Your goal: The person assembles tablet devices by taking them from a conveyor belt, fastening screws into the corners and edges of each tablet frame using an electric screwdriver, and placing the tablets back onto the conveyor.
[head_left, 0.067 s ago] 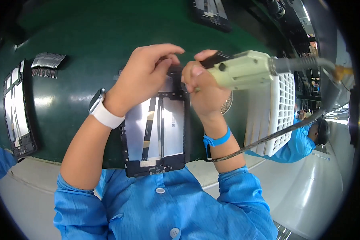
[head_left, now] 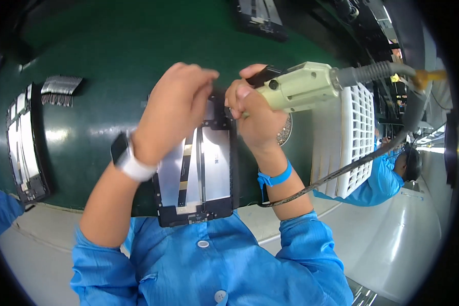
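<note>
The step in hand appears to be tool work at the far end of the open tablet [head_left: 217, 160], which lies on the table just in front of the person. The right hand [head_left: 260, 120] has its fingers wrapped round the tool [head_left: 303, 86]; the left hand [head_left: 173, 109] hovers over the tablet's far left (its fingertips are blurred, so I cannot tell whether they pinch anything). The next move calls for a steady tablet. The green table [head_left: 97, 163] also bears metal strips [head_left: 61, 89] and a white crate [head_left: 361, 140]; a co-worker's blue sleeve [head_left: 380, 178] shows beyond.
</note>
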{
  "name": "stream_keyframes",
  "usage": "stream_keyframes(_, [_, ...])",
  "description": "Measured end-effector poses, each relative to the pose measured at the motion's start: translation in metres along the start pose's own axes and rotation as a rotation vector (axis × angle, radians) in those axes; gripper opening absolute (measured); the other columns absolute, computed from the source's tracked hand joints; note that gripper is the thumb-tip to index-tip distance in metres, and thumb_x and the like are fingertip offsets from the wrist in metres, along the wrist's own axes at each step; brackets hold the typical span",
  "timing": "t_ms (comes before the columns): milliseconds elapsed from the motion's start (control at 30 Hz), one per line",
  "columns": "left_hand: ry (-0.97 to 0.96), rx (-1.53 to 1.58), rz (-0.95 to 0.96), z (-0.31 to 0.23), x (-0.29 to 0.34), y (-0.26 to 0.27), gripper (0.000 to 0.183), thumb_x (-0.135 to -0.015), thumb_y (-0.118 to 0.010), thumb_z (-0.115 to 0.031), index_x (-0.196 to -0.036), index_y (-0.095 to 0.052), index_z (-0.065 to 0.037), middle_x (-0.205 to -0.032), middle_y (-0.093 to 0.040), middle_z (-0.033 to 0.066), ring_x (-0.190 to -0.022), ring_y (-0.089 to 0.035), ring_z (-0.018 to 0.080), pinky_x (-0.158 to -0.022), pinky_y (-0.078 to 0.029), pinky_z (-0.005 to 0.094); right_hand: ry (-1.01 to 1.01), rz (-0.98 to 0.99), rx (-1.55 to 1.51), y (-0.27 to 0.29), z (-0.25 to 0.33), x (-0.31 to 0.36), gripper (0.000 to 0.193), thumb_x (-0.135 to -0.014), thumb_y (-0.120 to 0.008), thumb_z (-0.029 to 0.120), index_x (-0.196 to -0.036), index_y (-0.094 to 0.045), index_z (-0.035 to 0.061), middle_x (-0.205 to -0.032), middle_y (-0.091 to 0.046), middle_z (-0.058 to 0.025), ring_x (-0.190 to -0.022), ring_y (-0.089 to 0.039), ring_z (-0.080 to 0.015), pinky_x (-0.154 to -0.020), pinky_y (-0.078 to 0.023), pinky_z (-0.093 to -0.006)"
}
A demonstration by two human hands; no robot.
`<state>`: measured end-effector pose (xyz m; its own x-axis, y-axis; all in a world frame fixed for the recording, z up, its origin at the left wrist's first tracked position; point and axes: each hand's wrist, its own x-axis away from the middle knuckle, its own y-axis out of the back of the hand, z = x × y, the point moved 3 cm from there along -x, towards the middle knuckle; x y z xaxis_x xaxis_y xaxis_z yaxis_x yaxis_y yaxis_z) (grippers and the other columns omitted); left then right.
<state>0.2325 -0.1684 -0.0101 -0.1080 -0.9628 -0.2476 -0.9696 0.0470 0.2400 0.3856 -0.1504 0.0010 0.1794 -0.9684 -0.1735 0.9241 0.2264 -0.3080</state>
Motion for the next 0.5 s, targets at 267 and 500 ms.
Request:
stream_keyframes(267, [-0.440,-0.601,0.488,-0.065,0.147,-0.062,0.015,-0.077,-0.071,-0.019,-0.090,-0.070,-0.013,-0.095,-0.058,0.0038,-0.101,-0.057,0.0260,-0.096,-0.046,0.0469,0.305,-0.176,-0.097,0.073,0.043,-0.004,0.033,-0.084,-0.061,0.005,-0.114,-0.053,-0.0058,-0.062,-0.050,-0.0059,-0.051,-0.044,-0.0138,-0.056,-0.041,-0.0321])
stream_keyframes(500, [-0.153,-0.883,0.220,-0.040,0.068,-0.010,0.026,-0.080,-0.064,-0.013,-0.104,-0.073,-0.011,-0.094,-0.055,0.0070,-0.102,-0.054,0.0275,-0.095,-0.044,0.0441,0.301,-0.151,0.055,0.094,0.053,0.003,0.030,-0.083,-0.053,0.001,-0.113,-0.052,-0.0042,-0.061,-0.048,-0.0036,-0.050,-0.044,-0.0124,-0.055,-0.043,-0.0319])
